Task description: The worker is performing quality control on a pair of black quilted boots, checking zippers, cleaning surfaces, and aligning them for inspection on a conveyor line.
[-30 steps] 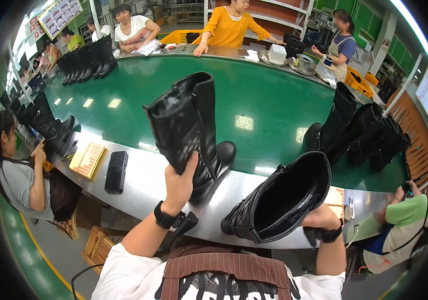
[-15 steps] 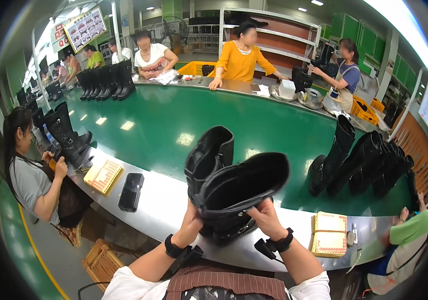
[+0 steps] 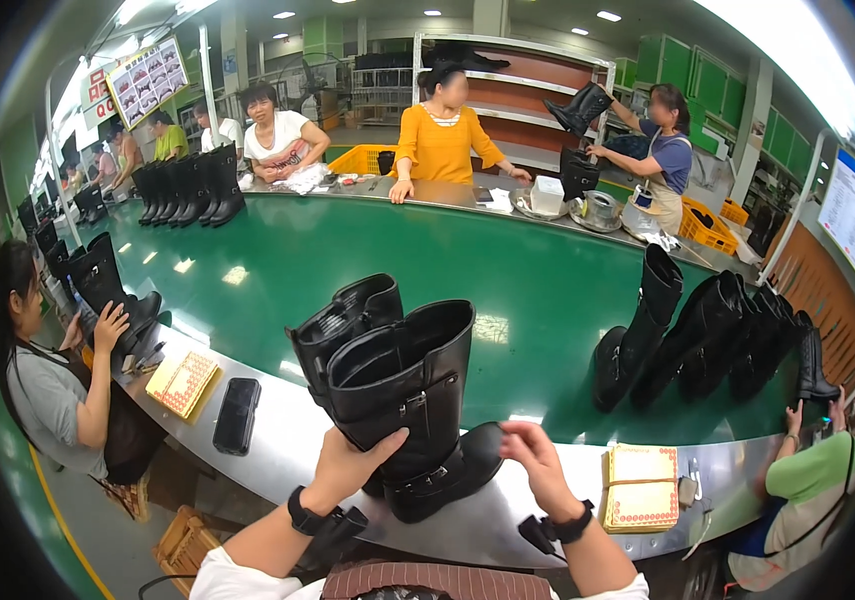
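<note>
A black tall boot [image 3: 403,405] with buckled straps stands upright in front of me at the metal edge of the bench, its toe to the right. My left hand [image 3: 353,465] is closed on the lower part of its shaft, thumb across the near side. Behind it and to the left is a second black boot [image 3: 353,318]; its lower part is mostly hidden. My right hand [image 3: 540,465] is beside the near boot's toe, fingers loosely bent and apart, holding nothing; whether the fingertips touch the toe I cannot tell.
A green work surface [image 3: 278,235] spans the middle. Black boots [image 3: 713,340] stand at the right, others [image 3: 193,188] far left. Yellow card stacks [image 3: 643,488] and a black phone [image 3: 237,415] lie on the metal edge. Co-workers sit or stand around, several handling boots.
The boots have turned more upright and moved left and down, the near toe now to the right. My right hand has let go of the shaft and sits by the toe.
</note>
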### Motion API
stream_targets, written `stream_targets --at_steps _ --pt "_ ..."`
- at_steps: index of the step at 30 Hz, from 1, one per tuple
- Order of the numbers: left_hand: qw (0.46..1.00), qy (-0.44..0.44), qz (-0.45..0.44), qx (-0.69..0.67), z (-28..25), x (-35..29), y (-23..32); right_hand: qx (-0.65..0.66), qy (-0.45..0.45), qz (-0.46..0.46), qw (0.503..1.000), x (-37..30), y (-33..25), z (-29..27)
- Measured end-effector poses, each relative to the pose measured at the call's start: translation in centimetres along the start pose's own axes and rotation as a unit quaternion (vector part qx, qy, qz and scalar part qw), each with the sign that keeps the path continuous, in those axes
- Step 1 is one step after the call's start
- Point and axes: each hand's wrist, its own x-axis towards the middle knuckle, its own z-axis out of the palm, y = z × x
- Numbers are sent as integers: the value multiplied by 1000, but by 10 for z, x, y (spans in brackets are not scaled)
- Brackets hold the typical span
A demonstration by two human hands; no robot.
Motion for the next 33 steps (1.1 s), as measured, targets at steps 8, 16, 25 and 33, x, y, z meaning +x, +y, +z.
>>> stream_targets --at_steps 8,16,25,33 --pt "971 -94 -9 219 -8 23 39 76 128 75 986 -24 39 -68" --pt "963 -73 -222 135 -8 57 57 176 144 115 967 -24 65 -80" --pt "993 6 -56 105 72 264 13 218 164 187 944 -27 65 -99" --pt "975 138 90 147 185 465 -47 203 154 235 938 -24 56 -99"
